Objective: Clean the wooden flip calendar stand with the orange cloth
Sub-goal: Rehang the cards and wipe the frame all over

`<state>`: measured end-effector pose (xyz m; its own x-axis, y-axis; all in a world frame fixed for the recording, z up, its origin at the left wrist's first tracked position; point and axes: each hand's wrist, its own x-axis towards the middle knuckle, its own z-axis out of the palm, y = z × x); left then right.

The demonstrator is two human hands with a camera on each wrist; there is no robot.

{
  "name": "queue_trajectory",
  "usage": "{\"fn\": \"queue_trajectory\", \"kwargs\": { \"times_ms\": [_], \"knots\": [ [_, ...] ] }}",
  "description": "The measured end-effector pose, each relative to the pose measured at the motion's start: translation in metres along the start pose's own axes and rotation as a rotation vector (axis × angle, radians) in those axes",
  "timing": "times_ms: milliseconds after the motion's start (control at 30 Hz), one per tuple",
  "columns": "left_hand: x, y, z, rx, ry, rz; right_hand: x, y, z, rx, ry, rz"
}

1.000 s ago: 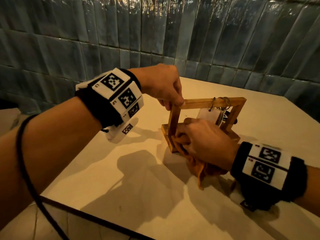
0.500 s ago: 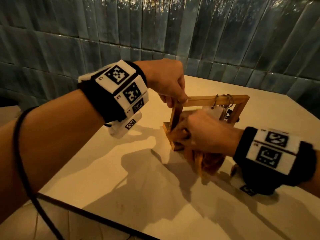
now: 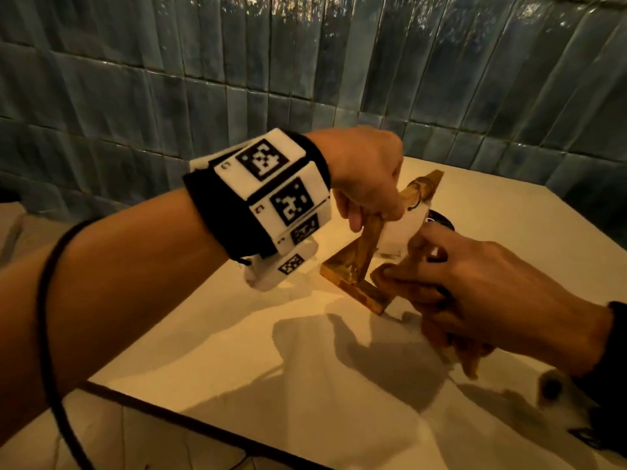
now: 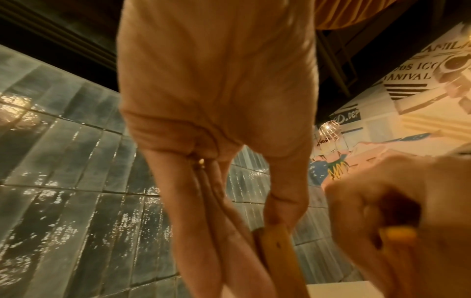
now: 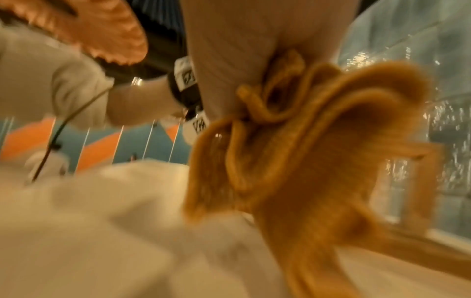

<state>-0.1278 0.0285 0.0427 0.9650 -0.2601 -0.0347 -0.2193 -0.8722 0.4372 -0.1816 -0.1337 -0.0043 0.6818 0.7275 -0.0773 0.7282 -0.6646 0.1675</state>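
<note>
The wooden flip calendar stand (image 3: 361, 262) sits on the white table (image 3: 237, 361), between the two hands. The left hand (image 3: 364, 174) pinches its top bar from above; the right hand (image 3: 475, 286), just beside its base, clutches the bunched orange cloth (image 5: 318, 161) against the frame.

Head: from above, facing forward and down over the counter (image 3: 237, 351) toward the tiled wall (image 3: 169, 79); both forearms close.
Left wrist: under the left hand (image 4: 216, 80), very near, angled up past the fingers (image 4: 203, 231).
Right wrist: low, near the cloth (image 5: 318, 141), blurred.
Shared: wooden stand (image 3: 359, 259), tiled wall.
</note>
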Motion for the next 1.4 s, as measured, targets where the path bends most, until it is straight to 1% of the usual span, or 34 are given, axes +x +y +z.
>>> {"fn": "queue_trajectory", "kwargs": {
  "times_ms": [33, 67, 133, 200, 267, 300, 367, 433, 500, 600, 867, 1000, 1233, 1400],
  "knots": [
    [0.0, 0.004, 0.002, 0.013, 0.005, -0.001, -0.005, 0.001, 0.001, -0.014, 0.011, -0.028],
    [0.0, 0.008, 0.003, 0.032, 0.015, -0.001, -0.006, -0.001, -0.001, 0.033, 0.059, -0.041],
    [-0.002, 0.016, 0.006, 0.084, 0.048, 0.004, -0.003, -0.003, -0.006, 0.232, 0.205, 0.029],
    [-0.004, 0.023, 0.007, 0.152, 0.091, 0.022, 0.004, 0.004, 0.003, 0.16, 0.267, 0.039],
    [-0.004, 0.027, 0.007, 0.196, 0.107, 0.037, 0.006, 0.007, 0.008, 0.151, 0.222, 0.037],
    [-0.004, 0.028, 0.006, 0.2, 0.093, 0.035, 0.007, 0.005, 0.009, 0.14, 0.184, 0.039],
    [-0.004, 0.027, 0.005, 0.171, 0.051, 0.014, 0.008, -0.001, 0.01, 0.007, 0.067, 0.066],
    [-0.004, 0.027, 0.004, 0.152, 0.04, -0.002, 0.01, -0.004, 0.012, -0.047, 0.026, 0.033],
    [-0.004, 0.025, 0.005, 0.135, 0.039, -0.011, 0.014, -0.01, 0.015, -0.071, 0.03, -0.003],
    [-0.004, 0.026, 0.006, 0.117, 0.037, -0.014, 0.018, -0.015, 0.023, -0.03, 0.082, -0.037],
    [-0.008, 0.029, 0.005, 0.115, 0.027, -0.029, 0.032, -0.026, 0.028, -0.165, -0.087, -0.029],
    [-0.008, 0.03, 0.005, 0.122, 0.035, -0.031, 0.033, -0.027, 0.028, -0.193, -0.06, -0.029],
    [-0.011, 0.031, 0.005, 0.108, 0.025, -0.038, 0.032, -0.027, 0.028, -0.182, -0.075, -0.038],
    [-0.012, 0.031, 0.005, 0.095, 0.018, -0.048, 0.034, -0.024, 0.028, -0.179, -0.114, -0.064]
  ]
}}
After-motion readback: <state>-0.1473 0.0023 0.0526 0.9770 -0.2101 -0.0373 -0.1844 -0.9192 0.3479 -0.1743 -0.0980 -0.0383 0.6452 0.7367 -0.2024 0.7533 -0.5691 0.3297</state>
